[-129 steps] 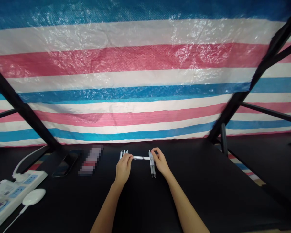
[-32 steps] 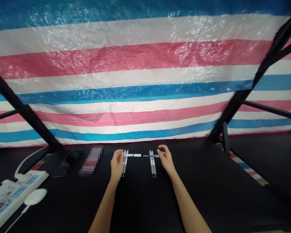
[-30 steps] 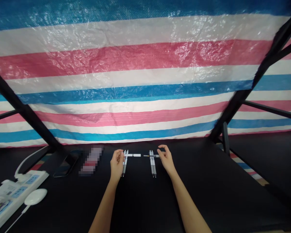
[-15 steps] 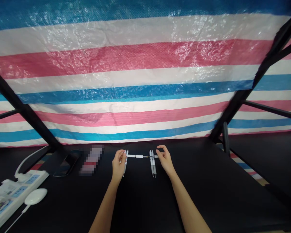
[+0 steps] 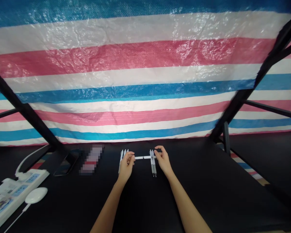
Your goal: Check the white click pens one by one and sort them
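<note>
A white pen (image 5: 141, 157) lies level between my two hands, above the black table. My left hand (image 5: 126, 164) pinches its left end, fingers closed. At the other end, the closed fingertips of my right hand (image 5: 162, 159) hold the pen's tip section. Partly behind my left hand is a group of white-and-grey pens (image 5: 121, 157), lying side by side; their lower parts are hidden by the hand. Two more pens (image 5: 153, 166) rest side by side just left of my right hand, and the held pen crosses over their upper part.
To the left lie a dark phone (image 5: 66, 163) and a blurred-out flat item (image 5: 92, 159). A white power strip (image 5: 19, 191) with plugs and a white round charger (image 5: 36, 195) on a cable occupy the near left. Striped sheeting (image 5: 135, 74) and black frame bars (image 5: 229, 113) stand behind.
My left hand has moved right, bringing the white barrel up to the part in my right hand. The thin refill that showed between them is now covered. More of the left pens shows.
</note>
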`<state>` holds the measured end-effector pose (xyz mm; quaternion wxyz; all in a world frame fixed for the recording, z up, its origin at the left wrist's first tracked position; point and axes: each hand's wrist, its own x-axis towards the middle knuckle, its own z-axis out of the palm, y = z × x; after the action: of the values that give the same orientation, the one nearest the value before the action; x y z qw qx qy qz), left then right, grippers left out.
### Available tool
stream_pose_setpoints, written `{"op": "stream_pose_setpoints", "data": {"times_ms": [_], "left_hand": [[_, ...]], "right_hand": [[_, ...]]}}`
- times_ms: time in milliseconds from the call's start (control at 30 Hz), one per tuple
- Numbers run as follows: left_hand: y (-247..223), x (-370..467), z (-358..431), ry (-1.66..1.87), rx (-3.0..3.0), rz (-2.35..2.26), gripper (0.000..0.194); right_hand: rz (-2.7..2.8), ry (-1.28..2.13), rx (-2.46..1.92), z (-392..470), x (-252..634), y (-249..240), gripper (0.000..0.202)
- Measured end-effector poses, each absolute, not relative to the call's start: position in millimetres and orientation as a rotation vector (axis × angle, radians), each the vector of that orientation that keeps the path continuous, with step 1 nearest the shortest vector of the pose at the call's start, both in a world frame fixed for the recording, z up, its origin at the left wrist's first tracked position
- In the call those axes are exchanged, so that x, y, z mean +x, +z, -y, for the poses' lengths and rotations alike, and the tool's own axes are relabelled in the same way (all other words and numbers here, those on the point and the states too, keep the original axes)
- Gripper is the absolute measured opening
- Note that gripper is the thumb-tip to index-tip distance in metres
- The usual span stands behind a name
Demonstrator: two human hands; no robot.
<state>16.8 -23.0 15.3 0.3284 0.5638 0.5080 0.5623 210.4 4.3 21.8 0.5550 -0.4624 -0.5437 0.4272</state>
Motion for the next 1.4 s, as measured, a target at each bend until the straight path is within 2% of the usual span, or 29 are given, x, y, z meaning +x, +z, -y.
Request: {"op": "stream_pose_setpoints", "data": {"times_ms": [300, 1033, 1400], "left_hand": [[15, 11, 20, 1.536, 1.447, -1.321, 0.026], [16, 6, 17, 1.452, 1.434, -1.204, 0.024], [22, 6, 18, 1.467, 1.39, -1.236, 0.032]], "right_hand": [[1.376, 1.128, -1.043, -6, 211, 18, 0.032], [1.337, 1.07, -1.12, -4, 214, 27, 0.029], [1.311, 1.033, -1.12, -2, 215, 30, 0.028]]}}
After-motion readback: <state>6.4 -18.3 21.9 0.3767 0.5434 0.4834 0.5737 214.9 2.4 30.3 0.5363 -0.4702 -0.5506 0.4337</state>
